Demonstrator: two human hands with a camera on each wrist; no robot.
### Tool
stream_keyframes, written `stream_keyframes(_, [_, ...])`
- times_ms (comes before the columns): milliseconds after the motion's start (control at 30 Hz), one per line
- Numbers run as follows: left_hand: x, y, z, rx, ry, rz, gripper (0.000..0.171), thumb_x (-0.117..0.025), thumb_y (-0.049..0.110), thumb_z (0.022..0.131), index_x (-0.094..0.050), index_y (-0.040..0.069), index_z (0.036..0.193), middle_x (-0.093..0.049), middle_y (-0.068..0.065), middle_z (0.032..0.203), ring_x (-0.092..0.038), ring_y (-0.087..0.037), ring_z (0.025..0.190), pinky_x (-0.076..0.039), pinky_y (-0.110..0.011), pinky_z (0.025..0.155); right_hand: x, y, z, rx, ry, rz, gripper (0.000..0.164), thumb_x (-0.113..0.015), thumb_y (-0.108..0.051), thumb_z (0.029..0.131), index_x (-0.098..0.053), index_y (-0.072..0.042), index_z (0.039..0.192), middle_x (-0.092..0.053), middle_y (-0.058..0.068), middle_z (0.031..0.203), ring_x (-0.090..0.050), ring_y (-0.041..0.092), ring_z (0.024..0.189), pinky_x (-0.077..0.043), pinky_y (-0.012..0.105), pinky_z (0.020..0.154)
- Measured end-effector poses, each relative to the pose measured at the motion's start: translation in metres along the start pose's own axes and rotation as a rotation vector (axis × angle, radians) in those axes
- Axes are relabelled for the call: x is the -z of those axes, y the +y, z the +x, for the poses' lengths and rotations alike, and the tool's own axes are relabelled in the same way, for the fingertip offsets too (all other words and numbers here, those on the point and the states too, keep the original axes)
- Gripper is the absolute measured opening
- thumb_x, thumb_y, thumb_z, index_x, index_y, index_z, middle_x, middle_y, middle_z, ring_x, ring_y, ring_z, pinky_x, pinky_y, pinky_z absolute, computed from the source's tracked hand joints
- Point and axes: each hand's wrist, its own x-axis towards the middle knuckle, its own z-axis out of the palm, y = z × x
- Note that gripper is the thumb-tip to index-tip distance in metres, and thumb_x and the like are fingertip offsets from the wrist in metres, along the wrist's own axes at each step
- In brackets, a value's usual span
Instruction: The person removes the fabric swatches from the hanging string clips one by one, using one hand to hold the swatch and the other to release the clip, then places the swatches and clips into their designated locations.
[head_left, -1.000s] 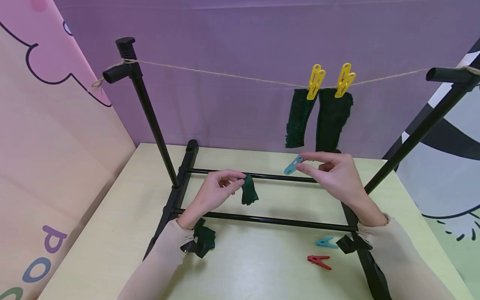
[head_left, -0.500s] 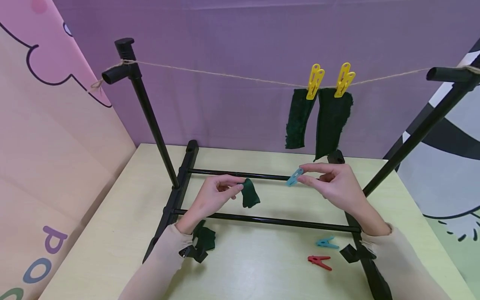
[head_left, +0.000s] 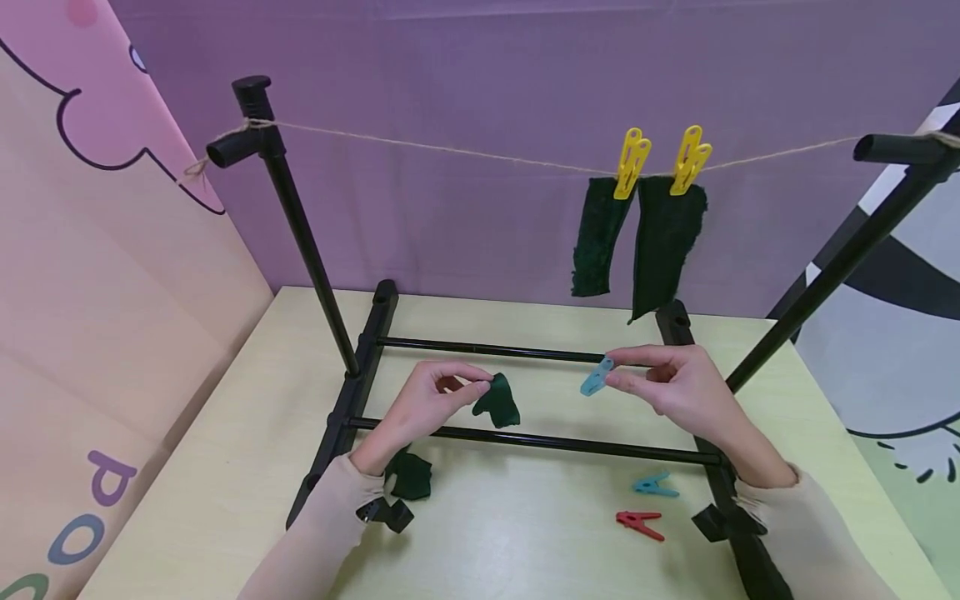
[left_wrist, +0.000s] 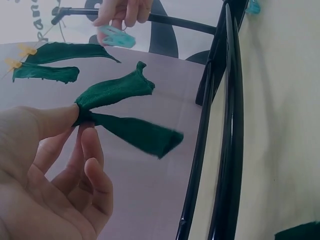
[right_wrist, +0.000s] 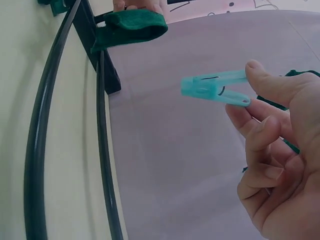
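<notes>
My left hand (head_left: 431, 404) pinches a small dark green cloth piece (head_left: 500, 404) between thumb and fingertips. In the left wrist view, two flaps of that cloth (left_wrist: 117, 92) spread away from the pinch. My right hand (head_left: 678, 392) holds a light blue clothespin (head_left: 597, 377) by its handle ends, with the jaws pointing left. The right wrist view has the same clothespin (right_wrist: 212, 89) between thumb and fingers. Both hands are over the rack's lower bars, apart from each other. Above and behind them, two dark green cloths (head_left: 600, 237) hang under yellow clothespins (head_left: 632, 164).
A string line (head_left: 450, 150) stretches between the posts of a black rack (head_left: 307, 237). On the pale table (head_left: 525, 546) lie another blue clothespin (head_left: 655, 485) and a red clothespin (head_left: 640, 524) at right. More green cloth (head_left: 410, 477) lies by the left wrist.
Both hands have come lower and a little nearer, the left with the cloth piece and the right with the blue clothespin. The held cloth's flaps now spread apart more.
</notes>
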Motion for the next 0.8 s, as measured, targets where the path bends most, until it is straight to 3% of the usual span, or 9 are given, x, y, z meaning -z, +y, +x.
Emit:
stream_keyframes(233, [0.001,-0.005,-0.002,-0.004,-0.013,0.010,0.017,-0.075,0.019,0.100,-0.083,0.014,0.115,-0.080,-0.005,0.115,-0.066,-0.014,0.082,-0.052,-0.025,0.072,-0.001,0.008,-0.005,-0.033,-0.033,-0.021,0.033,-0.082,-0.027,0.096,-0.080,-0.013,0.125,-0.061,-0.003,0.074,-0.051,0.017,0.053,-0.039,0.032,0.048])
stream_keyframes(400, [0.002,-0.007,-0.005,0.023,-0.017,0.003,0.017,-0.076,0.020,0.100,-0.082,0.012,0.113,-0.080,-0.006,0.105,-0.065,-0.016,0.080,-0.051,-0.024,0.069,-0.001,0.013,-0.008,-0.048,-0.046,-0.016,0.034,-0.083,-0.029,0.095,-0.080,-0.015,0.125,-0.065,-0.001,0.082,-0.051,0.017,0.052,-0.040,0.032,0.049])
stream_keyframes(633, [0.005,-0.007,-0.010,0.059,-0.022,0.009,0.016,-0.075,0.021,0.100,-0.082,0.013,0.113,-0.079,-0.009,0.102,-0.067,-0.014,0.084,-0.052,-0.026,0.069,-0.002,0.019,-0.012,-0.043,-0.085,-0.005,0.034,-0.083,-0.027,0.095,-0.079,-0.013,0.126,-0.077,0.010,0.115,-0.051,0.017,0.051,-0.042,0.031,0.048])
stream_keyframes(800, [0.004,-0.009,-0.012,0.092,-0.035,-0.001,0.016,-0.074,0.021,0.101,-0.081,0.013,0.113,-0.080,-0.008,0.103,-0.071,-0.017,0.091,-0.055,-0.029,0.074,-0.004,0.026,-0.015,-0.034,-0.109,0.017,0.031,-0.082,-0.024,0.095,-0.080,-0.012,0.124,-0.079,0.011,0.119,-0.047,0.017,0.048,-0.040,0.031,0.047])
